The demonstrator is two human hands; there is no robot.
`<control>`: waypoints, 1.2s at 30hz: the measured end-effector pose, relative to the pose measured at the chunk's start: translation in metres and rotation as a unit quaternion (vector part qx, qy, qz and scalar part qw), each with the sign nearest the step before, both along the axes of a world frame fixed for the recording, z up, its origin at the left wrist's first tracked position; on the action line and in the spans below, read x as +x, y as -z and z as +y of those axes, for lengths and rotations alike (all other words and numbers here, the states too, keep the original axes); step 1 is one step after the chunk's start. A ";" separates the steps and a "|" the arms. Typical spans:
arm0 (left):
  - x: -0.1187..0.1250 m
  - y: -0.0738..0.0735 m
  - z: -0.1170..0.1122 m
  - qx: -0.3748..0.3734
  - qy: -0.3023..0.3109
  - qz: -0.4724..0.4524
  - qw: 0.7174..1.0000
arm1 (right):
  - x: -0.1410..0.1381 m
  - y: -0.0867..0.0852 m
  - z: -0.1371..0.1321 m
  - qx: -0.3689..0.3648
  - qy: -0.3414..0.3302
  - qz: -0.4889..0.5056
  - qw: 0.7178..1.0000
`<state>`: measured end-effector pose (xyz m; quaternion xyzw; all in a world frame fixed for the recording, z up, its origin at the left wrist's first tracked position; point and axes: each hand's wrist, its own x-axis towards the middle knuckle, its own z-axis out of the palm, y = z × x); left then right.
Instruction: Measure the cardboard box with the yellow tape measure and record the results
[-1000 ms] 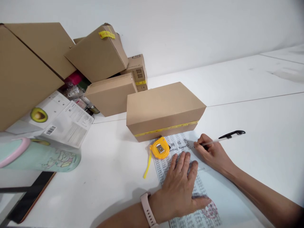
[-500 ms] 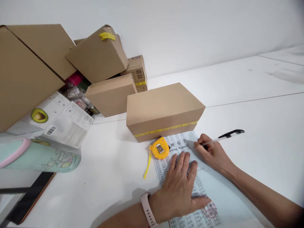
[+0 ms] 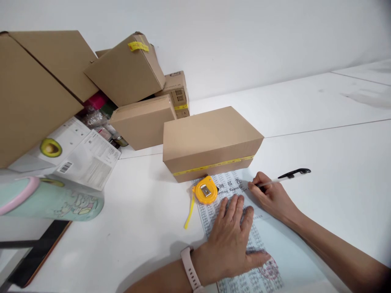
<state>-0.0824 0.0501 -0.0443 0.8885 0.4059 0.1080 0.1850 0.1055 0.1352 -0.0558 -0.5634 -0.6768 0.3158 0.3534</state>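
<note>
Position of pen (image 3: 290,176) and sheet (image 3: 293,244)

Head view: the right hand (image 3: 273,199) held the pen in a closed grip, tilted, near the printed heading (image 3: 229,191); tip contact could not be told. The left hand (image 3: 229,242), grip open, lay flat on the sheet, itself on the tabletop (image 3: 146,228). The tape measure (image 3: 205,197) sat at the sheet's left edge.

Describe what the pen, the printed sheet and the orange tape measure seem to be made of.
Pen: probably plastic, with a smooth pale barrel and shiny black clip.
Printed sheet: likely smooth paper, thin, flat and inked.
Tape measure: apparently glossy plastic, evenly coloured, with a silvery, perhaps metal, plate.
</note>
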 end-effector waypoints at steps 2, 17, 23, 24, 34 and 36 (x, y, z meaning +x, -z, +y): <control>0.000 -0.001 0.001 -0.007 0.000 0.000 1.000 | 0.000 -0.001 0.000 0.003 0.000 -0.001 1.000; -0.002 0.001 0.000 0.000 -0.001 -0.007 1.000 | 0.013 0.002 -0.002 0.041 0.028 -0.018 0.999; 0.001 0.008 -0.003 0.103 -0.009 -0.047 0.993 | 0.033 0.005 -0.003 0.189 -0.082 -0.163 0.965; 0.001 0.008 -0.003 0.136 -0.017 -0.073 0.988 | 0.034 0.006 -0.003 0.210 -0.087 -0.178 0.957; -0.030 -0.007 0.026 0.144 -0.359 -0.144 0.911 | 0.032 0.007 -0.003 0.284 -0.001 -0.179 0.942; -0.036 -0.004 0.031 0.063 -0.390 -0.177 0.901 | 0.033 0.006 -0.003 0.290 0.021 -0.156 0.944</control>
